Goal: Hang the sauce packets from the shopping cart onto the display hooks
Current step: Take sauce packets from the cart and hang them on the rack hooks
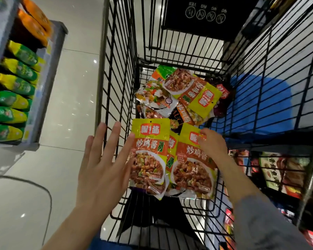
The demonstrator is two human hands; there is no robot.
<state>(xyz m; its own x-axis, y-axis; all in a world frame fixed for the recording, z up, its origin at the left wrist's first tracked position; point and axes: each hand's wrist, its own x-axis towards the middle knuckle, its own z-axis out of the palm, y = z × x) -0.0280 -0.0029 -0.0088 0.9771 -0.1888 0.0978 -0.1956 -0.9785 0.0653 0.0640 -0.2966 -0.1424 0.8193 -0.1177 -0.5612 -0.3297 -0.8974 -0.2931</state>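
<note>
The person's left hand [99,165] and forearm were bare, with no sleeve, ring or watch showing. The right hand [212,144] was bare too, and a grey sleeve [263,224] covered that arm from the forearm upward.

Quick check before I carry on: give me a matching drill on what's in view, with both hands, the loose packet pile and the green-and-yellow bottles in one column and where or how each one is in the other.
Things:
1. left hand
2. right hand
3. loose packet pile
4. green-and-yellow bottles

States or places:
A. on the shelf at the far left
B. fingers spread, at the edge of the nearest yellow packet
C. far end of the cart floor
D. grip on the top of another yellow packet

Pairs: 1-B, 2-D, 3-C, 4-A
</note>
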